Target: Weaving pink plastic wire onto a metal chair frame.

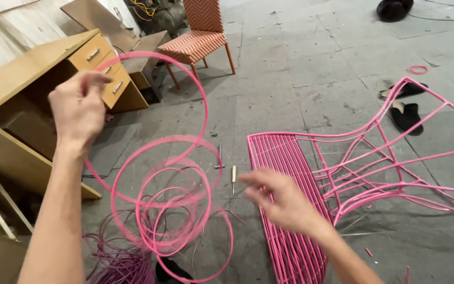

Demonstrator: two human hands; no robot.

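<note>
Nearest to us, low in the view, a tangle of purple cord [119, 260] lies on the concrete floor [290, 73], with the lowest loops of the pink cord [172, 173] hanging just above and beside it. Our left hand [78, 109] is raised, its fingers pinched together on the top of that pink cord, which spirals down from it in wide coils toward the floor. Our right hand [279, 197] is lower and blurred, its fingers spread and loose, holding nothing that we can make out; it hovers just in front of the pink metal chair frame [353, 173], which lies tipped on the floor with its seat already wrapped in pink cord. Between the two hands, on the floor, lies a small tool with a pale handle [233, 176]. Further left stands a wooden desk [24, 100] with drawers. Beyond the frame, a pair of black sandals [405, 105] sits on the floor, with a small pink ring [418, 69] near them. Farthest back stands an orange patterned chair [198, 34].
</note>
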